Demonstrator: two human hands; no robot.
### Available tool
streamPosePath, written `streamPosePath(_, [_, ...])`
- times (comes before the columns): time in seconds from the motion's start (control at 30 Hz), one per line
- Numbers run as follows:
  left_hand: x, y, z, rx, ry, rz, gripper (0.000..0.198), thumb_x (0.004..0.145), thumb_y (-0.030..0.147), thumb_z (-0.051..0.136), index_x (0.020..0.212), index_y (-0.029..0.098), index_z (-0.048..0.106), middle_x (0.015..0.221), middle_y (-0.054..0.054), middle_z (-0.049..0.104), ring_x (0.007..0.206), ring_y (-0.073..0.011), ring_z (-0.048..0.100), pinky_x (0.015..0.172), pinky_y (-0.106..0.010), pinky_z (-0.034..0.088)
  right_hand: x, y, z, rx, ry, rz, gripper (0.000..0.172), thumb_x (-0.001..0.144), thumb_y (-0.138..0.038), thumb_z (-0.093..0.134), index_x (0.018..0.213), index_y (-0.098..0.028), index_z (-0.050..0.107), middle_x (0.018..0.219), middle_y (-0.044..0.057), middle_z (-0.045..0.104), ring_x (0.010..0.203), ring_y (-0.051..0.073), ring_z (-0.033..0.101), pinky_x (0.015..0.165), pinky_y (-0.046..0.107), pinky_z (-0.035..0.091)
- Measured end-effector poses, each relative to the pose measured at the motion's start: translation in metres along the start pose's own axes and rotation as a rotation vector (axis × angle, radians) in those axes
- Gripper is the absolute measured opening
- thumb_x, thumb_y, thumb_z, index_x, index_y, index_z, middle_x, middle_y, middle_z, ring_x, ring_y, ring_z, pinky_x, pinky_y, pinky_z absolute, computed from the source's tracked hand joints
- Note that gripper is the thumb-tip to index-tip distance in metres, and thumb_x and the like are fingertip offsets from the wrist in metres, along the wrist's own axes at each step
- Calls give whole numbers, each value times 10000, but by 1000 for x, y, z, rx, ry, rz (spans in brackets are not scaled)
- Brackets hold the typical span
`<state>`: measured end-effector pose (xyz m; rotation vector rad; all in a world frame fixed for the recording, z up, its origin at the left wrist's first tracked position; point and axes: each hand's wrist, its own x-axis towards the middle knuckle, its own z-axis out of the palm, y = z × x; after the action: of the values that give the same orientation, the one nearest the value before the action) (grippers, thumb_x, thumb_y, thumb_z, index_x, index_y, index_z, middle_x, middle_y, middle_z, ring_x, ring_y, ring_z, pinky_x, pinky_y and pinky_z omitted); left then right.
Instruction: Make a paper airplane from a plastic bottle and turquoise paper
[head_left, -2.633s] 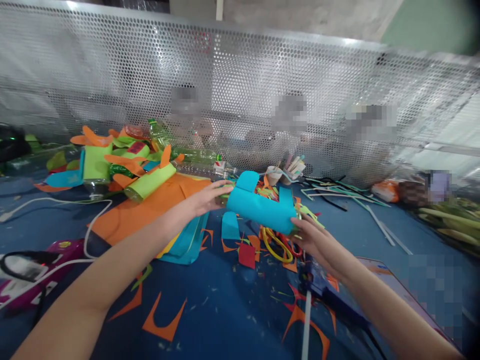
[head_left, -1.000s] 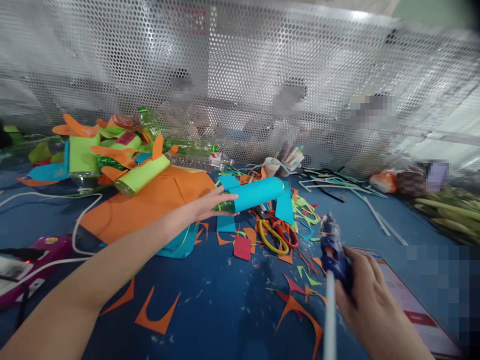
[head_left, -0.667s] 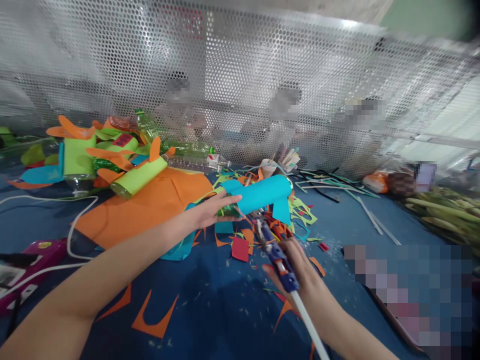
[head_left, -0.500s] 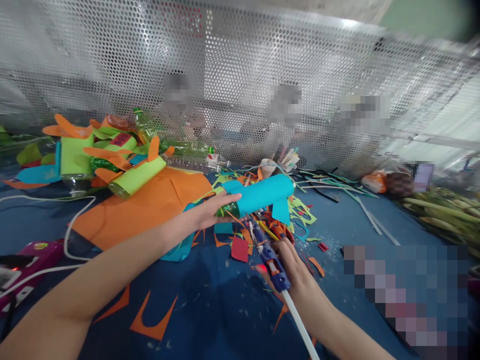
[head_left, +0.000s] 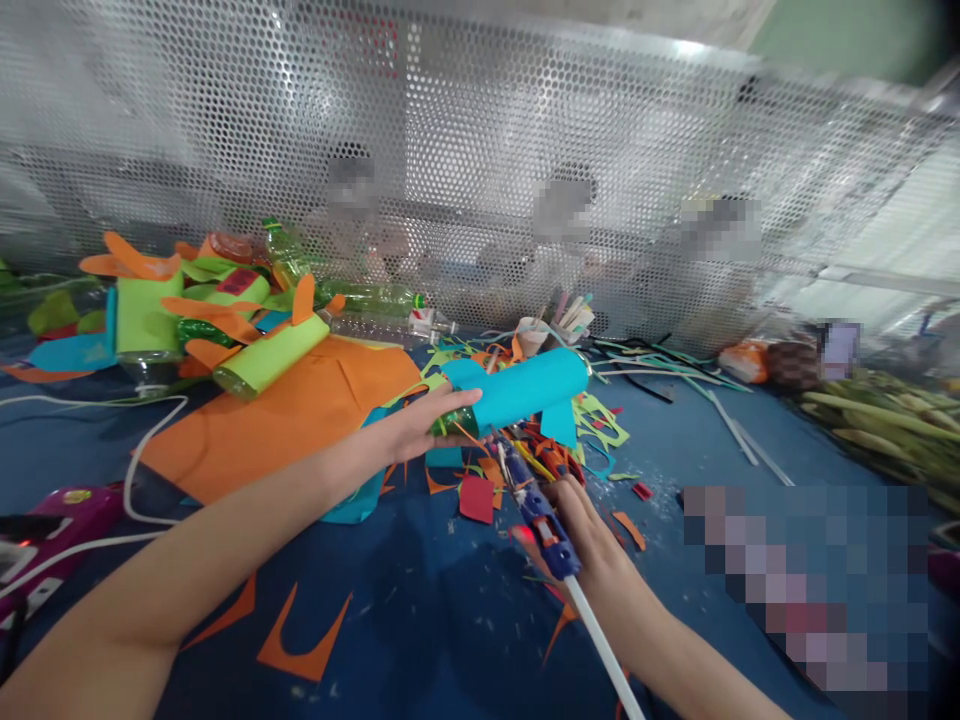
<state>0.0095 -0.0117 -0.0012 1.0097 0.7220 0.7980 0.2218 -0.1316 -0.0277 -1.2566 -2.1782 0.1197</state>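
Note:
My left hand (head_left: 421, 424) is closed round the green end of a plastic bottle (head_left: 534, 388) wrapped in bright blue sheet, with blue fins sticking out from it. The bottle lies tilted, its far end pointing right and away from me. In my right hand (head_left: 581, 535) is a dark blue glue gun (head_left: 534, 510), its nozzle just below the bottle and a white glue stick (head_left: 606, 645) jutting out of its back. A red light glows near my right thumb. Under and around the bottle are coloured scraps, among them a red square (head_left: 476, 498).
On the left, bottles wrapped in lime green (head_left: 271, 362) with orange fins lie beside a large orange sheet (head_left: 225, 440). A purple power strip (head_left: 64, 530) with white cables is at the left edge. Behind stands a perforated metal screen (head_left: 480, 130); corn husks (head_left: 892, 420) lie at right.
Both hands keep their grip on the bottle and glue gun. The whole view has shifted very slightly; otherwise hardly anything differs.

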Motion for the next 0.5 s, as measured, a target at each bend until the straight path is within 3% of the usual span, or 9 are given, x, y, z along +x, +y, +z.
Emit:
streamPosePath(0.13, [1,-1,0,-28,-8,-8,605,760,419,668,1298,274,433,1172,-94,605,957,-253,646,835,-406,516,1,-4,-3,-14,-4,-40,142,906,-281,443,1019,-201,410,919,95,519,834,226,586,675,332,519])
streamPosePath(0.37, [2,-1,0,-47,-4,-22,629,762,409,667,1319,294,399,1137,-69,627,921,-239,657,823,-404,519,3,-5,-4,32,-51,30,68,917,-284,423,944,-225,403,855,57,503,730,191,583,581,296,507])
streamPosePath(0.5, [1,-1,-1,-73,-10,-18,573,766,393,666,1282,274,447,1106,-65,643,935,-239,650,817,-408,529,-2,1,-2,1,-23,53,95,905,-269,444,975,-212,416,883,71,506,780,203,581,618,309,503])
